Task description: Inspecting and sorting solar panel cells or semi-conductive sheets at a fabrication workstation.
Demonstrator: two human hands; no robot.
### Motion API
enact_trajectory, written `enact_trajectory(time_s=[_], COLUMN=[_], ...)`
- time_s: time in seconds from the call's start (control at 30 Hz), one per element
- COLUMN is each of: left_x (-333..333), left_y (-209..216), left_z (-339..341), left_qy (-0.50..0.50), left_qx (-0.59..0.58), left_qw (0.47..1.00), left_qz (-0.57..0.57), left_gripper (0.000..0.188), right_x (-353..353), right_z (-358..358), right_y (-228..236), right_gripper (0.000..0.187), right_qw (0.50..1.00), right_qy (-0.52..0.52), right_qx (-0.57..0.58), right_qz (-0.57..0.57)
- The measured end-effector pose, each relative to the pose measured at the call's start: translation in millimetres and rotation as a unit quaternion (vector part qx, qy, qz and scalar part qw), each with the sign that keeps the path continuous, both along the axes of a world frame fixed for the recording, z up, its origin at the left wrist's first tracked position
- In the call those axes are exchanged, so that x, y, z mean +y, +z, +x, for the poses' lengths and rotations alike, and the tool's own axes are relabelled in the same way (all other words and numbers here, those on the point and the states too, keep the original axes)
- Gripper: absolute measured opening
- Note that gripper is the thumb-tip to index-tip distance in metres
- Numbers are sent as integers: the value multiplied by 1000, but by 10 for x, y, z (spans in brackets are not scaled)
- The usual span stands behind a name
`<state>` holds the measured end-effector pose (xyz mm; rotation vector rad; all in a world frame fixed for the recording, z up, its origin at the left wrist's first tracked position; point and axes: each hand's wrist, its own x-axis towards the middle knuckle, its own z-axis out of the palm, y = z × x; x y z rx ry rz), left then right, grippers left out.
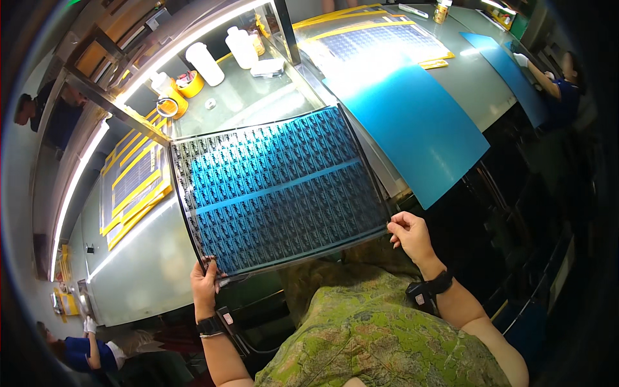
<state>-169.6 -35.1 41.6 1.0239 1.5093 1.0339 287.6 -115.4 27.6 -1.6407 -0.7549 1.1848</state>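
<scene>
A large, clear-edged film sheet (284, 193) with rows of a dark repeating pattern is spread in front of me. Blue shows through it, with a plain blue band across its middle. My left hand (205, 285) pinches its near left corner between thumb and fingers. At the near right corner, my right hand (411, 237) pinches the edge. The sheet's far edge reaches the glass-topped table under the lamp frame. Just right of it lies a plain blue sheet (419, 129), which overhangs the table's near edge.
White bottles (205, 63), an orange tape roll (167, 107) and an orange tub (189, 84) stand beneath the lit lamp frame (287, 32). Yellow-edged films are stacked left (137, 184) and far right (380, 39). Co-workers sit at the right (561, 87) and lower left (87, 348).
</scene>
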Motion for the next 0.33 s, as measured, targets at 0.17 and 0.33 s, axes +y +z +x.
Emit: enact_trajectory(time_s=[0.17, 0.33], left_x=[62, 16], left_y=[77, -15], left_z=[-19, -120], left_qy=[-46, -37], left_qx=[96, 57], left_qw=[994, 998], left_qz=[-19, -1], left_gripper=[8, 10], right_x=[9, -20], right_z=[-76, 0], right_y=[35, -164], right_gripper=[10, 10], right_qw=[998, 985], right_qy=[-11, 56], right_qx=[-58, -162], right_qz=[10, 37])
